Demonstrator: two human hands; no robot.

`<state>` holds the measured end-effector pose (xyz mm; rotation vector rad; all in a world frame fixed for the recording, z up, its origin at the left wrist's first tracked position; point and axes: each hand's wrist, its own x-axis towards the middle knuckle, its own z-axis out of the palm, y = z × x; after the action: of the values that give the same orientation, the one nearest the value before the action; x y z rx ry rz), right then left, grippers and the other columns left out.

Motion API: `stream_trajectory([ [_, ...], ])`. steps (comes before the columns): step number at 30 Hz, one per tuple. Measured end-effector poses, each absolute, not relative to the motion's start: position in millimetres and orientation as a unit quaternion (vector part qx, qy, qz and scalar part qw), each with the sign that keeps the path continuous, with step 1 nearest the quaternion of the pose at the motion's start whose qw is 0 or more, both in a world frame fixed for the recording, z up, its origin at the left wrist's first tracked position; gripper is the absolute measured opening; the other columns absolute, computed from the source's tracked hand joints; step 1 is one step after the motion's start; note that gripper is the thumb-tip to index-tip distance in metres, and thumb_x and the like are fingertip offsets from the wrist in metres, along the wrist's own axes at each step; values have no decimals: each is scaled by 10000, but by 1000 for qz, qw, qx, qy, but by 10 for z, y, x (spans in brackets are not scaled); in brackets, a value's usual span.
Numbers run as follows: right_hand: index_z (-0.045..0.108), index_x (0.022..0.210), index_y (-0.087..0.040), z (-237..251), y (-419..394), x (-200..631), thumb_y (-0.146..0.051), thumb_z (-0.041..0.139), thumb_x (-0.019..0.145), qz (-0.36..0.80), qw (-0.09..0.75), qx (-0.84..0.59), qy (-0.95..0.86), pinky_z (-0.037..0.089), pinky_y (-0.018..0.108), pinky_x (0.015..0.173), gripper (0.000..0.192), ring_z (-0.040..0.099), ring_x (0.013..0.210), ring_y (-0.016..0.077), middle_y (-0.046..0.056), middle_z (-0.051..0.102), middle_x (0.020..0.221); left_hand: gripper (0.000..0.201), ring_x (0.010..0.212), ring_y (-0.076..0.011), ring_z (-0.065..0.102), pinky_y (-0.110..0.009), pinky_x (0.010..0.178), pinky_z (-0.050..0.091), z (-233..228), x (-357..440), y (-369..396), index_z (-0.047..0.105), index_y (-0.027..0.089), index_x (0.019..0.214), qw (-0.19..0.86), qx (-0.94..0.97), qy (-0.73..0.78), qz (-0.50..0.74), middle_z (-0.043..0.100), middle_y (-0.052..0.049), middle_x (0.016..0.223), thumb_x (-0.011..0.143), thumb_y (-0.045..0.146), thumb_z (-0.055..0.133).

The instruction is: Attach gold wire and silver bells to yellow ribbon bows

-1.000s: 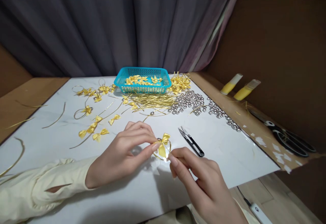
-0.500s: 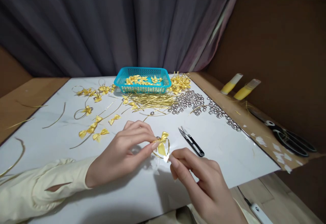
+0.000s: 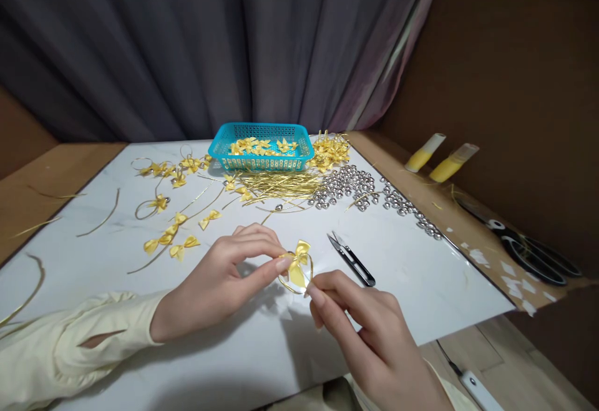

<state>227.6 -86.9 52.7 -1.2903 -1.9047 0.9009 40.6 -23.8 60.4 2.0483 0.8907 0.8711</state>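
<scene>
Dim room overall, w/ soft light from above/front falling on the white board (image 3: 421,286) at frame centre, which is the brightest area; curtain (image 3: 187,43) at top and brown wall (image 3: 524,55) upper right stay dark. Soft shadows under both hands at lower centre, no hard glare, only small glints on the silver beads (image 3: 346,186). Centre fairly sharp; wide-angle bending and slight softness toward edges, esp. lower left and lower right corners.
</scene>
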Motion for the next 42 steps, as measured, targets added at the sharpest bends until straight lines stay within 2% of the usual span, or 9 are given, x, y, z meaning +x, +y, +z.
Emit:
stream_trajectory([
  [11,505,857,-205,511,-850,2294,-307,325,969,383,316,-494,-714,304,222,528,236,444,550,92,-35,494,643,165,812,-150,553,-287,774,415,588,411,-232,624,146,715,360,799,332,348,632,-21,751,860,127,547],
  [18,509,820,-195,502,-800,2306,-325,345,968,430,311,-488,-693,315,214,543,256,436,559,86,-37,480,623,129,823,-152,544,-284,774,418,563,399,-245,631,146,761,321,815,323,358,636,-21,755,859,112,553],
  [23,514,797,-178,542,-803,2336,-338,374,959,478,322,-470,-668,290,202,481,267,399,513,72,-41,463,586,124,814,-156,548,-300,786,390,581,395,-252,621,159,759,274,834,324,352,644,-10,750,858,117,558],
  [42,510,790,-186,524,-806,2329,-337,364,962,456,320,-481,-677,294,204,499,272,393,525,77,-42,447,589,121,812,-161,551,-297,777,402,585,404,-240,623,161,761,275,832,327,353,653,-16,740,854,118,560],
])
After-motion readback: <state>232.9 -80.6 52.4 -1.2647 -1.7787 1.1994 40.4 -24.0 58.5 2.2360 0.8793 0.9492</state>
